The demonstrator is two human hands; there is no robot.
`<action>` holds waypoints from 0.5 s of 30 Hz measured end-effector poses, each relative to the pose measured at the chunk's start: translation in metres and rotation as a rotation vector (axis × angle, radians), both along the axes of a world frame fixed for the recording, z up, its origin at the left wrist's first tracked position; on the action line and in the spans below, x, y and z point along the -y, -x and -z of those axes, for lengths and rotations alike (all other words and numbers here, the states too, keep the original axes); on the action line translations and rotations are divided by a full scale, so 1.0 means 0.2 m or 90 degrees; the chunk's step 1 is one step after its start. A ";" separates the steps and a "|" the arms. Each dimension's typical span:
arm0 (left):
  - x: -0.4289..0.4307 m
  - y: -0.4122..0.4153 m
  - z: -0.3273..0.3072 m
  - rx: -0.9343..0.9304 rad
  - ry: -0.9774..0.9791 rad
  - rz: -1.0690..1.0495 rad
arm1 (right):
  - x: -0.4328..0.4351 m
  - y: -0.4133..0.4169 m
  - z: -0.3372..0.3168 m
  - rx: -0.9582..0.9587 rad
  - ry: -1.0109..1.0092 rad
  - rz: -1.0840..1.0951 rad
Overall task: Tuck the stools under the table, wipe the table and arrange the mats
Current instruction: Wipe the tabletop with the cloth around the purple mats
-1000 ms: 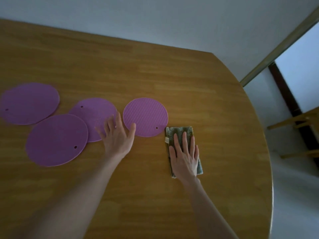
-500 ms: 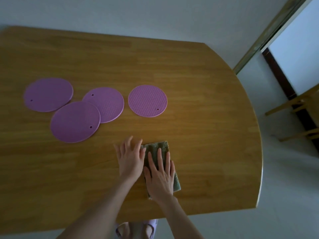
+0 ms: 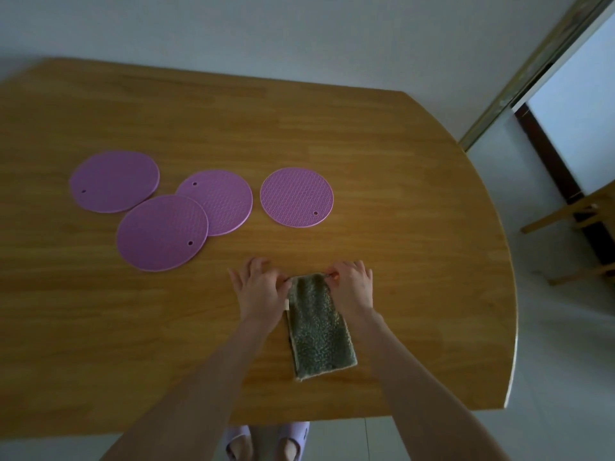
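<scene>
A folded grey-green cloth (image 3: 317,327) lies on the wooden table (image 3: 416,201) near its front edge. My left hand (image 3: 259,291) pinches the cloth's far left corner. My right hand (image 3: 352,287) pinches its far right corner. Several round purple mats lie further back: one at the far left (image 3: 114,181), one in front (image 3: 162,232) overlapping a middle mat (image 3: 219,201), and one apart on the right (image 3: 297,196).
A wooden stool (image 3: 579,227) stands on the floor beyond the table's right edge, near a dark door frame (image 3: 552,164). My slippered feet (image 3: 266,440) show below the table's front edge. A pale wall runs behind the table.
Both hands lay flat, the right on the cloth and pulling it toward the front edge. Now each hand is at a far corner of the cloth, pinching it. The view has pulled back.
</scene>
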State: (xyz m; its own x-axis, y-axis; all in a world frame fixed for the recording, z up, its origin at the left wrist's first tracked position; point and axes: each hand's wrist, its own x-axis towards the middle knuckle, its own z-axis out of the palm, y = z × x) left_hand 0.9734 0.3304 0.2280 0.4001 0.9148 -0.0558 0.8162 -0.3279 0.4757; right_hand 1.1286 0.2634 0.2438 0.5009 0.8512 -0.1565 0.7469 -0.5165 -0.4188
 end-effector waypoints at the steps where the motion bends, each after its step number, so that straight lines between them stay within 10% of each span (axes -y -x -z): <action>1: -0.02 -0.01 -0.02 0.016 -0.002 -0.014 | -0.02 -0.01 -0.02 -0.009 -0.020 0.012; 15: -0.24 -0.17 -0.46 0.215 -0.185 0.002 | -0.10 -0.23 -0.51 0.060 -0.366 0.062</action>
